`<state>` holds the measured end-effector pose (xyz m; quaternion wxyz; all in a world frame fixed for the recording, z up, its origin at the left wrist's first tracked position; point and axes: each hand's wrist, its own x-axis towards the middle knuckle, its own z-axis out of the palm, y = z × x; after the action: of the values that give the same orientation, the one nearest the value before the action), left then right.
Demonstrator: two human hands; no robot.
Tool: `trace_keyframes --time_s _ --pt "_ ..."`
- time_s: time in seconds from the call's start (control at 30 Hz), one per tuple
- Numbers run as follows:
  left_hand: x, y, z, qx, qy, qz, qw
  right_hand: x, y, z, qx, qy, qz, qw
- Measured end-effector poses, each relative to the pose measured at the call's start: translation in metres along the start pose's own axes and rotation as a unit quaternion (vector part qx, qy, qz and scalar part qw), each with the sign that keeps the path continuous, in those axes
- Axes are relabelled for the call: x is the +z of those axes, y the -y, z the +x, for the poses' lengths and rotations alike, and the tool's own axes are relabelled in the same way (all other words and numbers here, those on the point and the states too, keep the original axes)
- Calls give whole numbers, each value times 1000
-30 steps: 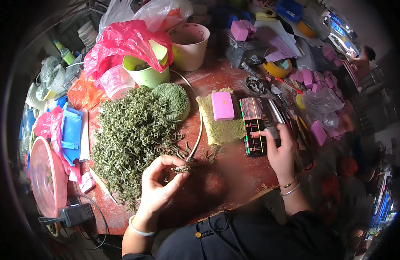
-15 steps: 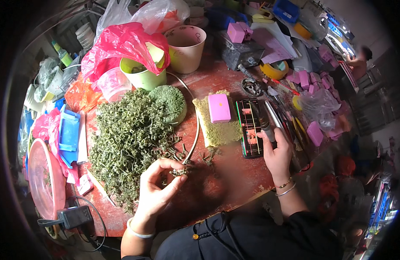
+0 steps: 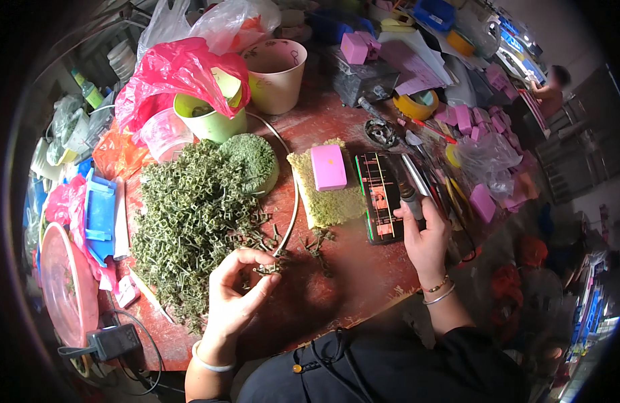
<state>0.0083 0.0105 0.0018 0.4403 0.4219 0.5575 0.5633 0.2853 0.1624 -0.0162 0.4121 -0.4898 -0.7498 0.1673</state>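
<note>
My left hand is closed in a pinch, thumb and forefinger holding a small dark green angular piece above the near part of the red table. Beside that hand spreads a large heap of similar small green pieces. My right hand is closed around a dark cylindrical tool with a greyish end; its exact kind I cannot make out. Under and beside the tool lies a phone with its screen lit. Between the hands, a pink block rests on a yellowish-green rough sponge-like pad.
A round green textured pad borders the heap, and a pale cord curves past it. Cups, including a white one, and a pink bag stand behind. Hand tools and pink blocks lie right. A person sits far right.
The whole view has shifted slightly, so the table things sit a little further left. My right hand has moved slightly right relative to the phone. Both hands keep their hold.
</note>
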Motion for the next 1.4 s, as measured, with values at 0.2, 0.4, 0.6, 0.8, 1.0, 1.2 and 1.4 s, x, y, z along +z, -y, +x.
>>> trace_keyframes --time_s 0.2,0.4,0.6,0.8,1.0,1.2,1.4 --pt "-1 3 0 8 -2 8 1000 5 -8 1 -34 5 -51 998" --pt "-1 2 1 3 -1 7 1000 6 -3 1 -18 -23 4 1000" --pt "0 1 1 6 1 6 1000 5 -5 0 -34 0 -15 999" --pt "0 2 0 -4 1 -7 1000 3 -14 -1 -39 -32 -46 998" --pt "-2 4 0 3 0 1 1000 -20 23 -2 -70 100 -24 992" --pt "0 2 1 3 -4 2 1000 -29 31 -5 -181 141 -164 960" --pt "-1 4 0 -4 -2 -1 1000 -31 37 -6 -177 132 -167 961"
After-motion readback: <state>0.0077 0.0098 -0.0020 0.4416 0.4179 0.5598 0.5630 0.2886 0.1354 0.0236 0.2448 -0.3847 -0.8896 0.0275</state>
